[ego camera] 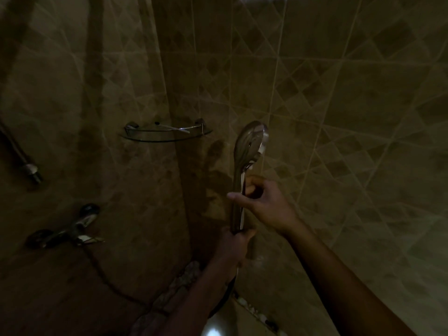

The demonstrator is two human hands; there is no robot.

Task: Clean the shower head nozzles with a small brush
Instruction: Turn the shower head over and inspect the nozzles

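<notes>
A chrome hand-held shower head (251,144) stands upright in the dim middle of the view, its round face turned right, toward the tiled wall. My left hand (234,248) grips the bottom of its handle. My right hand (260,200) wraps the handle higher up, thumb stretched across to the left. The nozzles face away and are hard to make out. No brush is visible.
A glass corner shelf (167,133) with a metal rail hangs in the corner. A chrome mixer tap (64,230) sits low left, its hose (106,277) trailing down. A hose end fitting (31,170) dangles at the far left. Brown tiled walls surround me.
</notes>
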